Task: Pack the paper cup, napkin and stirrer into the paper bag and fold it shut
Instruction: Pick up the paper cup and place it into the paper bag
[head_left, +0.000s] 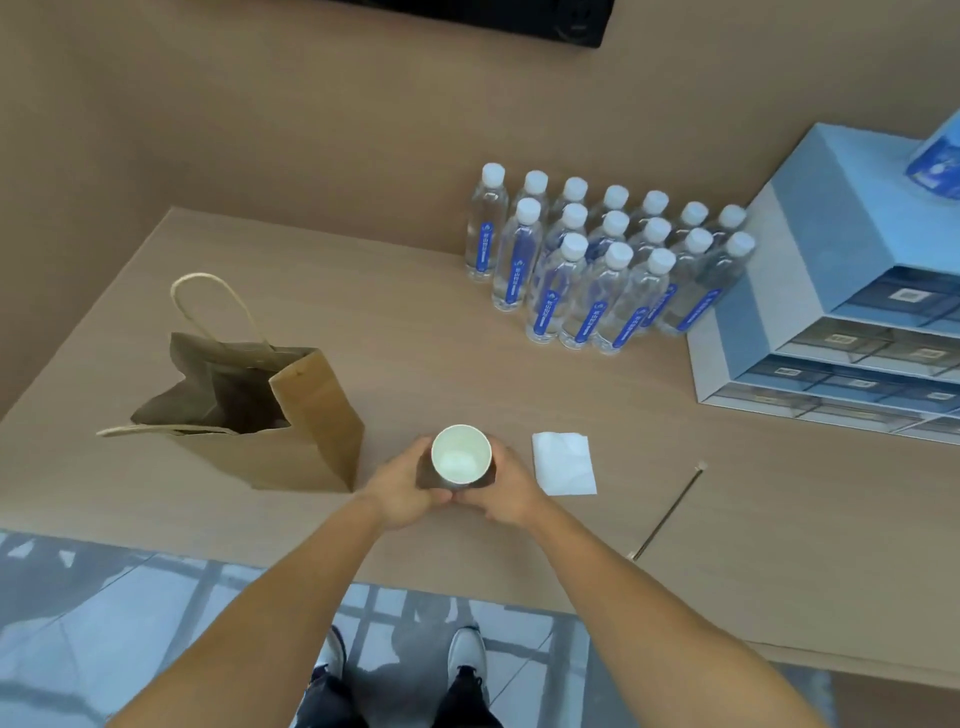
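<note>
Paper cup is standing upright and empty on the table beside the open paper bag, left hand and right hand cupping its sides; likely light and crushable, so gripping low, gently.

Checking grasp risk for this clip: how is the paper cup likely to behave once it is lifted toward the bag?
The paper cup looks empty, so probably very light. Its thin wall may dent if squeezed; the left hand and right hand wrap it from both sides. Upright with its mouth open, it could tip easily if set down inside the crumpled paper bag.
</note>
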